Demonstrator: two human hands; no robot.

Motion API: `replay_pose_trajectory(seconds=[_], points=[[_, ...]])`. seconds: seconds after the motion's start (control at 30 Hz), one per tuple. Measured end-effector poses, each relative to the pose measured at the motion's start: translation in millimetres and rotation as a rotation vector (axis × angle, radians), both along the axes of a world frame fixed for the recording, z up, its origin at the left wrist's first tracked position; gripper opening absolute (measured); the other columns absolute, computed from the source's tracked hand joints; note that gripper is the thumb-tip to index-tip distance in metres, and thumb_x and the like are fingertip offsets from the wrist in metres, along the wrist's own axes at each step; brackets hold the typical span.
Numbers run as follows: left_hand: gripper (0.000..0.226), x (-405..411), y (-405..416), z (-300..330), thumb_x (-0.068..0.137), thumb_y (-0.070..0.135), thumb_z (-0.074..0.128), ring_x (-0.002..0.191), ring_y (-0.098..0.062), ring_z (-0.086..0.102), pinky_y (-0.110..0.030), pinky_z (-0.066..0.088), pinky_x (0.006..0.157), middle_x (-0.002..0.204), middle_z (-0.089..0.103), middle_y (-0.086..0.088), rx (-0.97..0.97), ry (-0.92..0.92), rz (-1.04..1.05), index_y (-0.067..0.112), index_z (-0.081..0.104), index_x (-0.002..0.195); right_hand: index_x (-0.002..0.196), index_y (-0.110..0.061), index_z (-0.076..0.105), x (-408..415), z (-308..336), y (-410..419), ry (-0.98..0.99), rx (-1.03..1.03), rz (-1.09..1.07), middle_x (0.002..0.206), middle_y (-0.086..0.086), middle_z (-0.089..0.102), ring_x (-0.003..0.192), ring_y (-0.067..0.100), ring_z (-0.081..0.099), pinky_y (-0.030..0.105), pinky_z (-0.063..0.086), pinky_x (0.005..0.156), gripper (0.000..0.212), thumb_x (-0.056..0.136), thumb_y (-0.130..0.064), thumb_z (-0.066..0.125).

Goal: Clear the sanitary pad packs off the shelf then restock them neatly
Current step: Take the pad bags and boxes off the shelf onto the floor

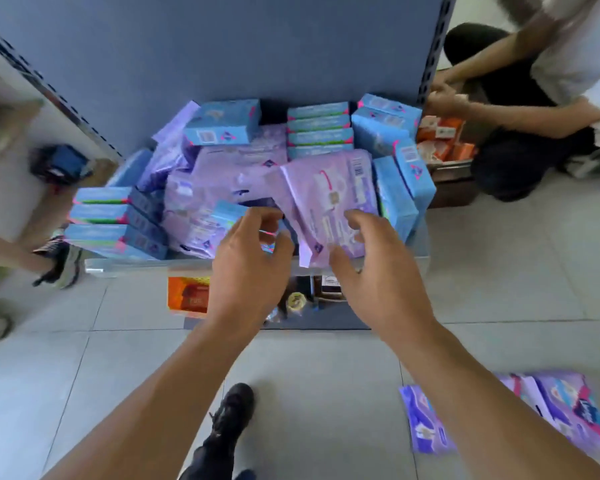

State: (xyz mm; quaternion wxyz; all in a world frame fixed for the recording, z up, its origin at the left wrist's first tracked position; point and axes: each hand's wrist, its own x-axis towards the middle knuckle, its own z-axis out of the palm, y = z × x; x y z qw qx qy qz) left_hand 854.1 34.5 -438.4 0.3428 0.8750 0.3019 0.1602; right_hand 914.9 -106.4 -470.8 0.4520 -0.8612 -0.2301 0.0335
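Lying on the grey tiled floor nearby, a few purple packs are already cleared. Farther on, the right hand pinches a soft lilac plastic pad pack; the left hand curls beside it, grip unclear. Beyond, the blue shelf remains crowded with light-blue boxes, so clearing looks barely begun.

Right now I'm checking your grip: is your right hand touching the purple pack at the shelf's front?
Touching. The head view shows the right hand with its fingers lying over the purple pack and the thumb at its lower edge.
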Motion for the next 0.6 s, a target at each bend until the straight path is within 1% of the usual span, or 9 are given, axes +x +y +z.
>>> replay_pose_trajectory(seconds=[0.07, 0.13, 0.2, 0.27, 0.33, 0.37, 0.43, 0.47, 0.6], points=[[0.018, -8.7, 22.5, 0.7, 0.09, 0.023, 0.059, 0.079, -0.001, 0.06, -0.005, 0.038, 0.067, 0.098, 0.065, 0.014, -0.007, 0.008, 0.019, 0.027, 0.059, 0.107, 0.132, -0.011, 0.05, -2.8, -0.7, 26.1, -0.06, -0.027, 0.017, 0.126, 0.007, 0.055, 0.117, 0.027, 0.052, 0.034, 0.042, 0.093, 0.051, 0.087, -0.026, 0.068], [0.019, -15.7, 45.2, -4.9, 0.09, 0.024, 0.059, 0.08, 0.002, 0.058, 0.0, 0.036, 0.065, 0.1, 0.064, 0.015, -0.032, 0.019, 0.02, 0.028, 0.058, 0.109, 0.132, -0.01, 0.048, -4.1, -9.8, 48.6, -0.16, -0.085, 0.014, 0.131, 0.009, 0.052, 0.119, 0.03, 0.048, 0.036, 0.041, 0.096, 0.06, 0.082, -0.03, 0.073], [0.021, -17.5, 64.9, -13.4, 0.09, 0.024, 0.06, 0.081, 0.007, 0.057, 0.001, 0.036, 0.065, 0.101, 0.063, 0.016, -0.054, 0.026, -0.004, 0.027, 0.058, 0.111, 0.138, -0.012, 0.04, -4.6, -24.8, 65.3, -0.239, -0.224, 0.001, 0.143, 0.012, 0.042, 0.13, 0.032, 0.041, 0.038, 0.034, 0.106, 0.078, 0.076, -0.044, 0.074], [0.022, -13.7, 81.6, -22.3, 0.091, 0.024, 0.06, 0.081, 0.01, 0.055, 0.0, 0.037, 0.065, 0.101, 0.062, 0.016, -0.071, 0.031, -0.055, 0.026, 0.059, 0.112, 0.145, -0.015, 0.028, -3.9, -42.0, 76.6, -0.28, -0.387, -0.029, 0.154, 0.016, 0.027, 0.141, 0.034, 0.027, 0.042, 0.025, 0.114, 0.1, 0.068, -0.057, 0.075], [0.022, -8.0, 93.9, -29.5, 0.091, 0.024, 0.059, 0.082, 0.006, 0.056, -0.004, 0.039, 0.066, 0.101, 0.062, 0.015, -0.102, 0.031, -0.102, 0.027, 0.058, 0.113, 0.148, -0.018, 0.019, -2.2, -58.5, 81.8, -0.286, -0.516, -0.063, 0.159, 0.017, 0.015, 0.145, 0.037, 0.019, 0.047, 0.023, 0.115, 0.115, 0.06, -0.059, 0.08], [0.023, -4.8, 98.1, -31.8, 0.091, 0.023, 0.059, 0.083, 0.002, 0.058, -0.01, 0.043, 0.069, 0.101, 0.063, 0.013, -0.115, 0.029, -0.126, 0.026, 0.058, 0.113, 0.149, -0.018, 0.017, -1.2, -65.5, 82.5, -0.275, -0.561, -0.083, 0.16, 0.017, 0.012, 0.146, 0.038, 0.018, 0.048, 0.025, 0.115, 0.118, 0.059, -0.056, 0.083], [0.025, 1.7, 104.4, -34.4, 0.09, 0.021, 0.059, 0.088, -0.007, 0.06, -0.026, 0.048, 0.076, 0.101, 0.063, 0.01, -0.114, 0.021, -0.183, 0.024, 0.058, 0.114, 0.149, -0.018, 0.018, 1.4, -75.1, 82.4, -0.255, -0.615, -0.123, 0.16, 0.016, 0.011, 0.145, 0.04, 0.018, 0.049, 0.028, 0.114, 0.117, 0.059, -0.048, 0.086], [0.026, 4.5, 107.3, -34.9, 0.09, 0.02, 0.059, 0.091, -0.009, 0.06, -0.029, 0.049, 0.078, 0.1, 0.063, 0.008, -0.106, 0.018, -0.207, 0.023, 0.058, 0.115, 0.149, -0.017, 0.019, 2.6, -77.1, 82.9, -0.26, -0.634, -0.138, 0.16, 0.016, 0.013, 0.145, 0.04, 0.019, 0.049, 0.03, 0.113, 0.114, 0.061, -0.044, 0.086], [0.025, 10.9, 116.7, -31.9, 0.09, 0.021, 0.057, 0.09, -0.01, 0.057, -0.029, 0.048, 0.076, 0.1, 0.061, 0.006, -0.095, 0.007, -0.247, 0.023, 0.057, 0.115, 0.145, -0.012, 0.029, 5.9, -80.0, 84.6, -0.352, -0.637, -0.177, 0.155, 0.02, 0.027, 0.139, 0.044, 0.031, 0.051, 0.036, 0.11, 0.088, 0.073, -0.025, 0.078]])
